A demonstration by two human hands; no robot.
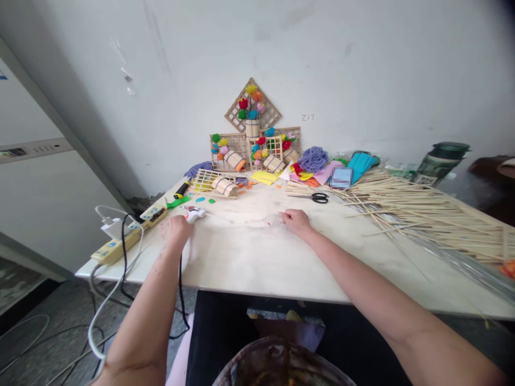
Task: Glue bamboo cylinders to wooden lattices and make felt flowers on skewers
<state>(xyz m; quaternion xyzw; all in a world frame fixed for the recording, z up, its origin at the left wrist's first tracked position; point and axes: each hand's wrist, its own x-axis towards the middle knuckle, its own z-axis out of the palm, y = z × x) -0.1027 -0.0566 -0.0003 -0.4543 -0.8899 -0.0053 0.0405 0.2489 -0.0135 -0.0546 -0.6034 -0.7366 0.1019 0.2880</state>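
At the table's left side my left hand (179, 228) is curled beside a white hot glue gun (196, 214), its fingers mostly hidden behind the back of the hand; whether it grips the gun is unclear. My right hand (295, 221) rests near the middle of the table (241, 257), its fingers drawn together at a small wispy bit on the surface that is too small to name. Black scissors (319, 198) lie just behind my right hand. Green and blue felt pieces (200, 199) are behind the glue gun.
Stick lattices with felt flowers (252, 112) lean on the wall. Many thin wooden sticks (426, 209) cover the right side, near a dark green bottle (440, 163). Purple yarn (314, 159) and felt sheets (361, 165) lie at the back. A power strip (108, 252) with cables lines the left edge.
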